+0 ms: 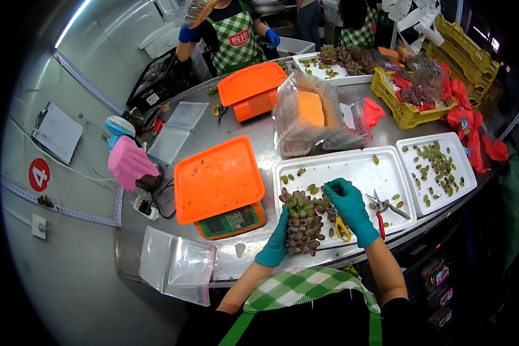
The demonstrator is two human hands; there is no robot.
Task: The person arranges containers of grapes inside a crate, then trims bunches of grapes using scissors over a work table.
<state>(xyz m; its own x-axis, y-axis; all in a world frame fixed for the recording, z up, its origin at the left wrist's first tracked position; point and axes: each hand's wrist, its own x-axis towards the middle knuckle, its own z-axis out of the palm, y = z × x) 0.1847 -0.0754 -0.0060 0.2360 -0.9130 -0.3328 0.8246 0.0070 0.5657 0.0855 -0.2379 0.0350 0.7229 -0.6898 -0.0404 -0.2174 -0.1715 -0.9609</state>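
Note:
My left hand (275, 245), in a teal glove, supports a large bunch of purplish-green grapes (303, 224) from its left side. The bunch is above the near edge of a white foam tray (363, 164) with loose grapes in it. On the other side, my right hand (350, 209), gloved too, has its fingers bent in against the bunch. Yellow-handled scissors (343, 230) stick out below that palm, their blades mostly hidden. Red-handled pruning shears (380, 210) lie in the tray, just right of my right hand.
Left of the tray stands an orange scale (220, 179), with plastic bags (176, 262) at the front edge. Clear plastic boxes (308, 115) are stacked behind. A second tray (438, 173) of loose grapes and a yellow crate (409, 109) stand right. A co-worker (230, 29) is across the table.

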